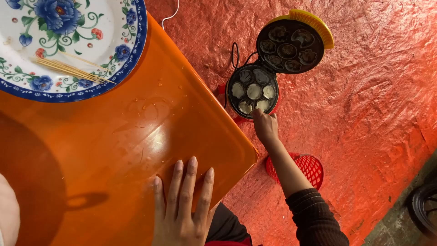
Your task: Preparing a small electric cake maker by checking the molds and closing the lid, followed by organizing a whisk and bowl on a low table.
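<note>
My left hand [182, 205] lies flat, palm down, on the near edge of a glossy orange table [136, 132], holding nothing. My right hand [265, 126] reaches down past the table's edge to a small round electric cake maker [233, 104] on the floor. Its curled fingertips touch the near rim of the lower plate. That plate's moulds hold several pale batter rounds [254, 91]. The yellow-edged lid [291, 45] stands open behind it, with dark moulds. Whether the right fingers pinch anything is hidden.
A white plate with blue flowers [132, 54] sits at the table's far left, with several thin wooden skewers [73, 69] on it. A red mesh basket [314, 166] stands under my right forearm. A crinkled red sheet [373, 91] covers the floor. A black cord [235, 52] loops behind the cake maker.
</note>
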